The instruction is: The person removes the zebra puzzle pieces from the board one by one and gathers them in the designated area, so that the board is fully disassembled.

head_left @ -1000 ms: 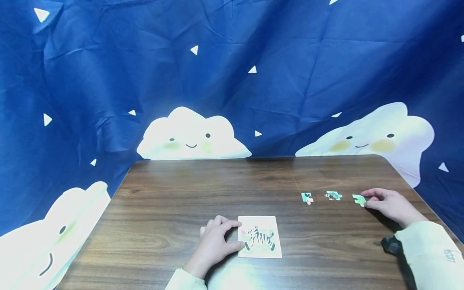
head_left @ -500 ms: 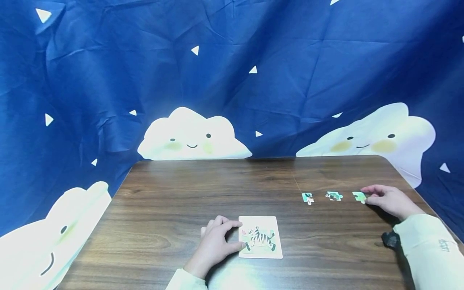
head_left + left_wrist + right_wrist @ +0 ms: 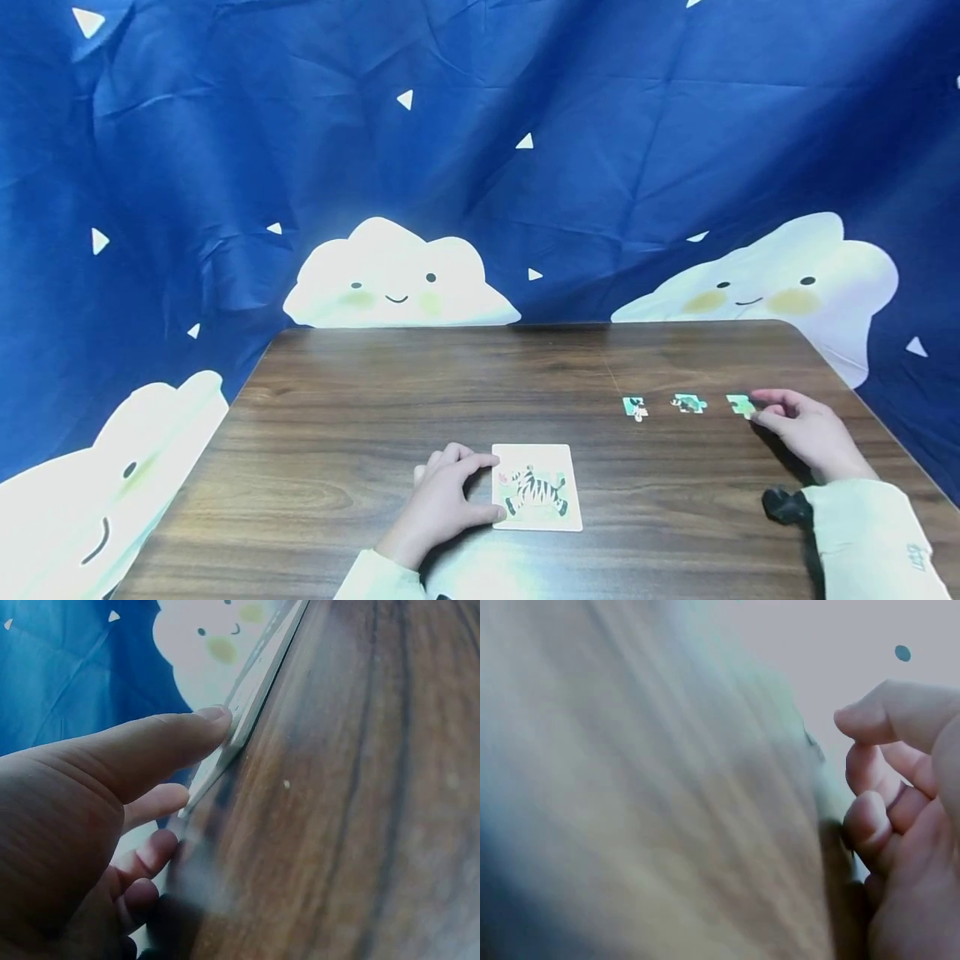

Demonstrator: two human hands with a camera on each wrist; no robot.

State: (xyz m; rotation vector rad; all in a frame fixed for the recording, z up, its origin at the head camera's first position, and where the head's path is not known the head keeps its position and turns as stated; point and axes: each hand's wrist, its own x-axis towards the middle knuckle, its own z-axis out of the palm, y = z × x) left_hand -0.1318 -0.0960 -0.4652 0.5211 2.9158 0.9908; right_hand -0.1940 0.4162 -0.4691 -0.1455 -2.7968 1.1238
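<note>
Zebra board (image 3: 537, 488): lower centre of frame, on table (image 3: 322, 417).
Left piece (image 3: 636, 408), middle piece (image 3: 689, 403), right piece (image 3: 741, 406): spaced row, right side of frame.
Progress: pieces appear laid out; none joined. Gaps in zebra board: cannot tell.
Left hand (image 3: 447, 495): thumb and forefinger spread, touching zebra board's left side.
Right hand (image 3: 813, 432): thumb and forefinger parted beside right piece; contact unclear.
Left wrist view only: zebra board's thickness beneath thumb.
Right wrist view only: lower fingers bent.

Behind a brown table (image 3: 375, 400) hangs a blue, apparently cloth backdrop (image 3: 457, 167) with clouds (image 3: 401, 279).
</note>
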